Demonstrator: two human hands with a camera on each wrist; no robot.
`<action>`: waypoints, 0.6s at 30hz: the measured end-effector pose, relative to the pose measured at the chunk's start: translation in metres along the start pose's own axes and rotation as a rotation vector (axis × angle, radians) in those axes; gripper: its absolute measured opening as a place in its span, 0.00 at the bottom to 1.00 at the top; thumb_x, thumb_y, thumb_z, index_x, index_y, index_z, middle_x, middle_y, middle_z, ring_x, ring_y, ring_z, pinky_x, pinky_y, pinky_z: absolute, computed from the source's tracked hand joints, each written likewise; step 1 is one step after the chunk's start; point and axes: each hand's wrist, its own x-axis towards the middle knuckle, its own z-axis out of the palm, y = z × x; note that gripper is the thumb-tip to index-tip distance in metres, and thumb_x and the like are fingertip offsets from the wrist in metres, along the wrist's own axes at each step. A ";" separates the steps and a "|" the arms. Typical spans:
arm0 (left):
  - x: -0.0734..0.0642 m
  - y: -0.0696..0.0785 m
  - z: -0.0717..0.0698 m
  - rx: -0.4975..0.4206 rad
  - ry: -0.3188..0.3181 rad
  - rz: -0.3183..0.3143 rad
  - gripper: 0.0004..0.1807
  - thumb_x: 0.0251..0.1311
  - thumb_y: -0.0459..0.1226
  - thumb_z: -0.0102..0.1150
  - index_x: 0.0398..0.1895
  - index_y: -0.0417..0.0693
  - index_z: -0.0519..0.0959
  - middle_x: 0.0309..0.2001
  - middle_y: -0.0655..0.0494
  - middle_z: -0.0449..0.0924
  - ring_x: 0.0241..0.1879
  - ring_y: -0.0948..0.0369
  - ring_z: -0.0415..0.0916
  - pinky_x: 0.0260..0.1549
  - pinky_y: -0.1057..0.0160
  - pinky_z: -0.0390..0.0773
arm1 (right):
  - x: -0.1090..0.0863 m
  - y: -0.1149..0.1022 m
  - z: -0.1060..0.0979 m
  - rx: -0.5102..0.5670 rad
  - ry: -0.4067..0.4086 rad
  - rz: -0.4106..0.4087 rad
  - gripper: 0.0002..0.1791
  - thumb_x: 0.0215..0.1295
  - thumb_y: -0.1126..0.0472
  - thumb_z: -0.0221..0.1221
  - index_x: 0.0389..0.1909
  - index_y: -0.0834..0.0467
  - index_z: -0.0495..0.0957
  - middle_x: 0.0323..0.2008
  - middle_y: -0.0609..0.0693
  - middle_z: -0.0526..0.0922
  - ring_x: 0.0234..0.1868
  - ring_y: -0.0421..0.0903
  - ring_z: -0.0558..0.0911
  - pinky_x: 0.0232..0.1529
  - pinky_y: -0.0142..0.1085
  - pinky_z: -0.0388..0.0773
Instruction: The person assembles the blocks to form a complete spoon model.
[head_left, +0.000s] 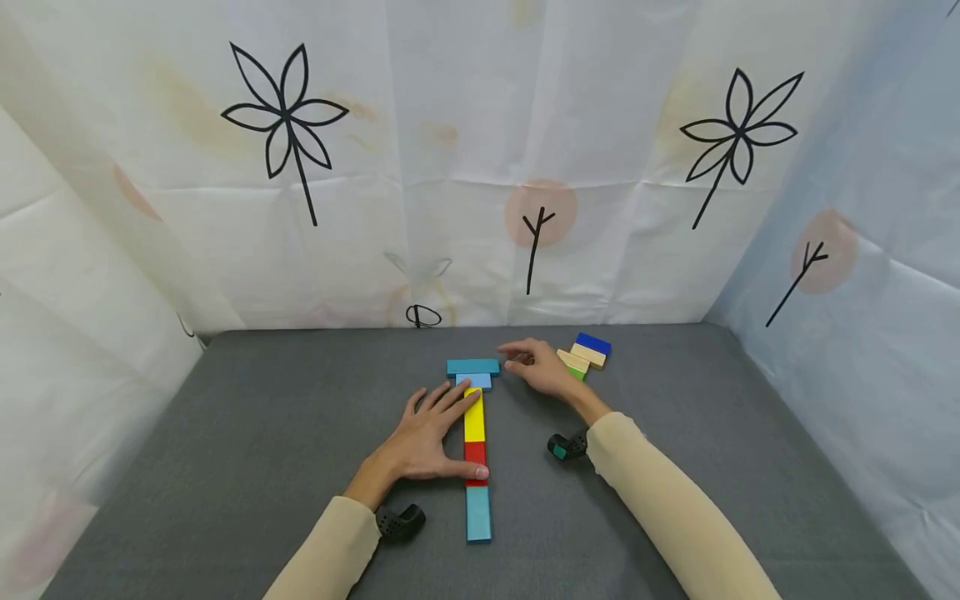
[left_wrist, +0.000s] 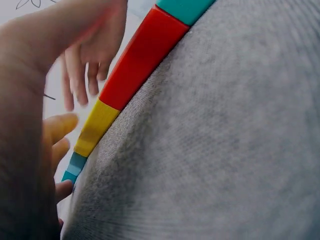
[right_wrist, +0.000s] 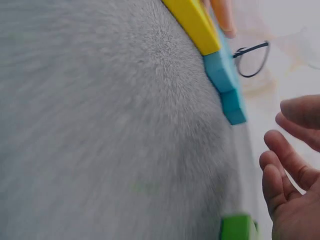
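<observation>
A row of coloured blocks lies on the grey cloth in the head view. From far to near come a teal block [head_left: 472,367] set crosswise, a shorter light blue block [head_left: 482,382], a yellow block [head_left: 475,422], a red block [head_left: 476,452] and another teal block [head_left: 478,514]. My left hand [head_left: 422,442] spreads over the row, fingertips at the light blue and yellow blocks, thumb across the red one. Just right of the crosswise block, my right hand [head_left: 534,365] is relaxed with nothing in its fingers; the right wrist view shows them slightly bent.
Beyond my right hand, blue [head_left: 593,342], bare-wood [head_left: 588,357] and green [head_left: 576,372] pieces lie close together. A white cloth wall [head_left: 465,250] with plant drawings rises behind the grey tabletop [head_left: 262,450]. Black devices sit at both wrists.
</observation>
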 end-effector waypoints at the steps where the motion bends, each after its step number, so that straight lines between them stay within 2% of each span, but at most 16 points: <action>1: 0.000 -0.001 0.000 -0.008 0.011 -0.010 0.59 0.50 0.77 0.54 0.82 0.62 0.53 0.82 0.60 0.42 0.79 0.47 0.42 0.71 0.32 0.37 | -0.006 0.001 -0.003 -0.008 0.019 -0.009 0.20 0.75 0.64 0.57 0.64 0.64 0.77 0.55 0.60 0.79 0.52 0.56 0.79 0.53 0.51 0.78; 5: 0.002 -0.004 0.002 -0.015 0.069 -0.050 0.53 0.59 0.72 0.52 0.83 0.61 0.51 0.82 0.60 0.43 0.79 0.48 0.43 0.71 0.34 0.42 | -0.028 0.003 -0.013 -0.035 0.089 -0.015 0.19 0.73 0.64 0.59 0.62 0.65 0.78 0.50 0.58 0.80 0.50 0.55 0.80 0.47 0.47 0.79; 11: 0.012 -0.010 0.003 0.025 0.149 -0.072 0.50 0.63 0.69 0.52 0.82 0.56 0.53 0.82 0.57 0.47 0.79 0.46 0.44 0.69 0.32 0.44 | -0.056 0.009 -0.027 -0.117 0.161 -0.007 0.19 0.70 0.66 0.62 0.60 0.66 0.80 0.47 0.60 0.79 0.47 0.56 0.80 0.44 0.47 0.79; 13: 0.015 -0.011 0.003 0.031 0.156 -0.082 0.51 0.63 0.69 0.52 0.82 0.56 0.53 0.82 0.56 0.46 0.79 0.45 0.43 0.69 0.32 0.43 | -0.065 0.011 -0.030 -0.172 0.186 -0.002 0.18 0.69 0.67 0.63 0.59 0.66 0.81 0.46 0.61 0.79 0.46 0.57 0.80 0.43 0.50 0.79; 18: 0.018 -0.013 0.003 0.059 0.121 -0.117 0.51 0.63 0.70 0.50 0.83 0.57 0.51 0.82 0.58 0.44 0.79 0.46 0.41 0.70 0.34 0.41 | -0.082 0.013 -0.035 -0.298 0.198 0.012 0.20 0.66 0.67 0.66 0.58 0.65 0.82 0.43 0.60 0.78 0.42 0.57 0.79 0.42 0.52 0.77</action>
